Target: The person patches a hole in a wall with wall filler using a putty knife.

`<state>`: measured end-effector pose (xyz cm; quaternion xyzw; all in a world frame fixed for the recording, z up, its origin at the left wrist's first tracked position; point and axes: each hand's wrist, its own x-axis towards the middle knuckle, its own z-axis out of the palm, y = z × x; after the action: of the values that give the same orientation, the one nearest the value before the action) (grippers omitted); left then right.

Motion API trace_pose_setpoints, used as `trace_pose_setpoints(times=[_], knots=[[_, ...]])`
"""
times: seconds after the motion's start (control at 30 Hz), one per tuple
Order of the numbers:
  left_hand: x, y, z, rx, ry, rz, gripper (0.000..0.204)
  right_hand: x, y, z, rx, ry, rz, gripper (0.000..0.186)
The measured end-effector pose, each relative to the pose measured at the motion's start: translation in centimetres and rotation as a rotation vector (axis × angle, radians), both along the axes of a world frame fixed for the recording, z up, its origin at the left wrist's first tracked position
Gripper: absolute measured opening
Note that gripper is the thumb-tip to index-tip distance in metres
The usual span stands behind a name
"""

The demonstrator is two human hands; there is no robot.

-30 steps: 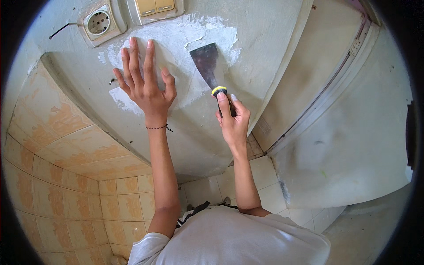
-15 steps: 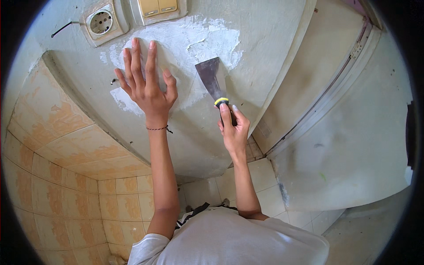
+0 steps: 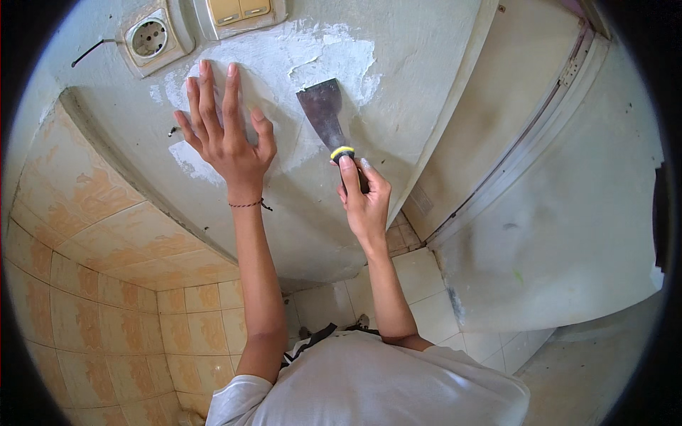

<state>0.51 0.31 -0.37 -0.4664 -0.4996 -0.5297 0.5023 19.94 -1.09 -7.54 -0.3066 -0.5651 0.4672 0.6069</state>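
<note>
My left hand [image 3: 231,145] lies against the grey wall with its fingers spread, over the left part of a white filler patch [image 3: 263,53]. Nothing is in it. My right hand [image 3: 364,202] is wrapped round the black handle of a putty knife [image 3: 324,113], thumb along the top, with a yellow ring between handle and blade. The wide dark blade points up and left, its edge at the lower border of the thicker, rough filler. Whether the blade presses on the wall, I cannot tell.
Above the left hand are a wall socket [image 3: 149,38] and a cream double switch [image 3: 238,10]. A black wire end [image 3: 92,51] sticks out left of the socket. Orange-patterned tiles [image 3: 92,319] cover the lower left wall. A door frame [image 3: 455,106] stands to the right.
The putty knife in my right hand has moved slightly left and up across the filler. My left hand stays on the wall; the whole view has shifted a little.
</note>
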Motion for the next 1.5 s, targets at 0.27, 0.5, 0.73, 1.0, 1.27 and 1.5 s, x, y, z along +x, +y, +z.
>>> trace_pose_setpoints(times=[0.27,0.5,0.73,1.0,1.27,1.5], knots=[[0.1,0.0,0.0,-0.013,0.002,-0.008,0.059,1.5,-0.2,0.9,0.062,-0.109,-0.051,0.033],[-0.1,0.0,-0.2,-0.007,-0.003,-0.01,0.06,3.2,0.5,0.3,0.024,-0.084,-0.105,0.031],[-0.1,0.0,0.0,0.002,-0.007,-0.007,0.06,2.9,1.4,1.1,0.107,-0.175,-0.078,0.03],[0.0,0.0,-0.1,-0.007,-0.004,-0.011,0.06,3.4,2.6,1.0,0.136,-0.174,-0.067,0.027],[0.0,0.2,-0.2,-0.003,-0.002,-0.01,0.061,5.8,3.8,1.0,0.153,-0.276,-0.118,0.026],[-0.1,0.2,-0.1,0.004,0.0,-0.009,0.062,6.4,4.2,1.0,0.209,-0.273,-0.122,0.028]])
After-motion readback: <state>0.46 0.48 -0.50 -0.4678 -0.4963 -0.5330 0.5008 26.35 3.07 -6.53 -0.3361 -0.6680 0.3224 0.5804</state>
